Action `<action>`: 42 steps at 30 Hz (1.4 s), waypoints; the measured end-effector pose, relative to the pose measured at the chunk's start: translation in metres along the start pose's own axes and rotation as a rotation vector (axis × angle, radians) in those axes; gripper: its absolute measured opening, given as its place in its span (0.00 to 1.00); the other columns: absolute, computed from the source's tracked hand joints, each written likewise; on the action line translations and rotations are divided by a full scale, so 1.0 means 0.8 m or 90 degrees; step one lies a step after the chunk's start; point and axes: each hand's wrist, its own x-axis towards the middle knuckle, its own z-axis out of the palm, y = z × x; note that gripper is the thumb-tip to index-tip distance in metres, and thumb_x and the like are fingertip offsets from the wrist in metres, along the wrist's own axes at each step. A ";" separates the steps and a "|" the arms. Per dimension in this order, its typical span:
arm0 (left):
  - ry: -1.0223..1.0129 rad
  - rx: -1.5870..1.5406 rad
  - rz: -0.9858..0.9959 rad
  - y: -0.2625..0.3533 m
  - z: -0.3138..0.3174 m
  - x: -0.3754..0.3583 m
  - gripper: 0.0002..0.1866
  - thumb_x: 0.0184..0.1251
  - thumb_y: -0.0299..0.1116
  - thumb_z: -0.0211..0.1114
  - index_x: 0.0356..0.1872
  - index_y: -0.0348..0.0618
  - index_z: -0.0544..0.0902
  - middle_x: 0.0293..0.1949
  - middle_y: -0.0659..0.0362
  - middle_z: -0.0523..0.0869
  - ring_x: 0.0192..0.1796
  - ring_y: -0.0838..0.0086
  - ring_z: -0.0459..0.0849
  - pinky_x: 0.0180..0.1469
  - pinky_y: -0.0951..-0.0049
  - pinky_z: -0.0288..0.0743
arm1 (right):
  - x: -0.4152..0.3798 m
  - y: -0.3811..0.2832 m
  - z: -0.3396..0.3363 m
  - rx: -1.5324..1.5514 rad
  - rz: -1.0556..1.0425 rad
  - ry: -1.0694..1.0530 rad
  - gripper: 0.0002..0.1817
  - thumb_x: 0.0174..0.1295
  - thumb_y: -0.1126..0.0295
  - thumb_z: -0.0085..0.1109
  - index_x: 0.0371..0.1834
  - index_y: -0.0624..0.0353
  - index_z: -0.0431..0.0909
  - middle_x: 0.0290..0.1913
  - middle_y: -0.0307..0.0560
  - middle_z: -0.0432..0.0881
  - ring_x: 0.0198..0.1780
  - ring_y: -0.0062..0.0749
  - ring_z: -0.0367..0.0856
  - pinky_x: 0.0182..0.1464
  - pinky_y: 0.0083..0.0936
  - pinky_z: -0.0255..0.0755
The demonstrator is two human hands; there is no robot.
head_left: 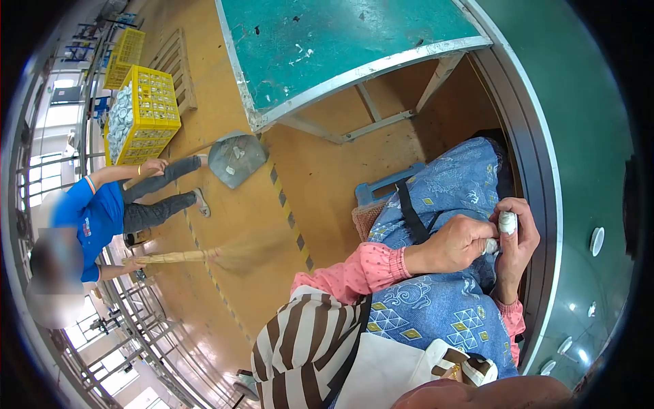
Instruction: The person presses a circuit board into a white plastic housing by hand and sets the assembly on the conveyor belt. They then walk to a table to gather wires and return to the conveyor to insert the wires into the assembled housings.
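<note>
My left hand (449, 244) is closed, its fingers bent in against my right hand above my lap. White wrapping (490, 246) covers one of its fingertips. My right hand (519, 249) is closed too, with the index finger curled over and the thumb sticking up. That thumb wears a white wrap (507, 223). The two hands touch, and anything pinched between them is hidden. Beneath them lies a blue patterned apron (436, 300) over my lap. Pink dotted cuffs (381, 264) end at my wrists.
To my right runs a green surface (579, 150) with several small white round pieces (597, 241). A green-topped table (354, 41) stands ahead, near a blue stool (388, 185). At left a person in blue (102, 218) holds a broom (170, 258) and dustpan (231, 174), near filled yellow crates (153, 116).
</note>
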 end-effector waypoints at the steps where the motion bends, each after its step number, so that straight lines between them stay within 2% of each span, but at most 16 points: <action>1: 0.006 0.005 0.010 0.001 0.000 0.001 0.11 0.61 0.16 0.58 0.42 0.34 0.84 0.31 0.44 0.85 0.33 0.54 0.88 0.34 0.62 0.78 | -0.001 0.001 0.000 0.002 0.004 0.001 0.18 0.69 0.59 0.59 0.44 0.66 0.78 0.41 0.44 0.77 0.42 0.27 0.77 0.45 0.25 0.70; 7: -0.002 0.020 0.010 0.004 0.004 0.001 0.10 0.60 0.17 0.58 0.41 0.35 0.84 0.30 0.43 0.84 0.32 0.52 0.87 0.34 0.60 0.77 | -0.006 0.006 -0.003 0.020 -0.020 0.020 0.17 0.69 0.59 0.59 0.44 0.66 0.78 0.41 0.44 0.78 0.42 0.27 0.77 0.45 0.25 0.70; 20: -0.022 0.022 -0.011 0.004 0.007 0.003 0.10 0.61 0.18 0.58 0.42 0.34 0.84 0.30 0.42 0.83 0.33 0.49 0.86 0.34 0.58 0.76 | -0.010 0.008 -0.007 0.032 0.015 0.035 0.17 0.69 0.59 0.59 0.44 0.67 0.78 0.41 0.45 0.77 0.40 0.27 0.77 0.44 0.25 0.71; 24: -0.052 0.019 0.026 0.020 0.013 0.032 0.12 0.60 0.17 0.58 0.43 0.34 0.84 0.31 0.41 0.83 0.34 0.47 0.86 0.35 0.57 0.76 | 0.000 -0.011 -0.019 0.045 -0.028 0.106 0.18 0.69 0.59 0.58 0.45 0.67 0.78 0.41 0.47 0.77 0.40 0.28 0.76 0.43 0.25 0.71; 27: -0.148 0.022 0.051 0.052 0.022 0.072 0.13 0.58 0.16 0.58 0.44 0.35 0.84 0.32 0.42 0.85 0.35 0.45 0.86 0.35 0.58 0.77 | -0.002 -0.026 -0.044 0.066 -0.028 0.212 0.22 0.66 0.55 0.58 0.46 0.68 0.78 0.41 0.51 0.77 0.39 0.30 0.76 0.42 0.27 0.71; 29: -0.212 0.001 0.061 0.060 0.040 0.090 0.14 0.58 0.15 0.58 0.43 0.36 0.85 0.33 0.44 0.86 0.35 0.45 0.86 0.36 0.58 0.79 | -0.010 -0.039 -0.067 0.044 -0.039 0.254 0.21 0.64 0.56 0.58 0.44 0.68 0.78 0.41 0.52 0.77 0.38 0.30 0.77 0.42 0.27 0.71; 32: -0.309 0.007 0.093 0.070 0.055 0.110 0.17 0.57 0.14 0.57 0.45 0.39 0.86 0.34 0.45 0.86 0.35 0.48 0.87 0.36 0.58 0.81 | -0.024 -0.052 -0.088 0.159 0.009 0.288 0.20 0.62 0.58 0.59 0.42 0.68 0.78 0.41 0.52 0.78 0.37 0.30 0.77 0.42 0.26 0.72; 35: -0.367 -0.010 0.091 0.066 0.069 0.112 0.19 0.57 0.14 0.56 0.47 0.40 0.86 0.34 0.46 0.86 0.34 0.48 0.87 0.35 0.58 0.81 | -0.046 -0.059 -0.093 0.184 0.049 0.357 0.19 0.59 0.60 0.60 0.42 0.68 0.79 0.40 0.51 0.78 0.37 0.30 0.78 0.42 0.27 0.72; 39: -0.429 0.021 0.048 0.063 0.085 0.120 0.20 0.59 0.14 0.54 0.50 0.37 0.85 0.36 0.48 0.88 0.35 0.53 0.90 0.39 0.61 0.82 | -0.062 -0.052 -0.103 0.108 0.096 0.433 0.17 0.59 0.64 0.58 0.42 0.69 0.81 0.40 0.49 0.81 0.39 0.28 0.80 0.44 0.25 0.74; 42: -0.495 0.031 0.004 0.070 0.103 0.126 0.16 0.65 0.16 0.55 0.49 0.36 0.86 0.36 0.48 0.90 0.36 0.58 0.91 0.40 0.64 0.82 | -0.079 -0.042 -0.114 0.222 0.061 0.486 0.13 0.60 0.70 0.57 0.42 0.69 0.82 0.39 0.46 0.83 0.39 0.25 0.80 0.43 0.22 0.74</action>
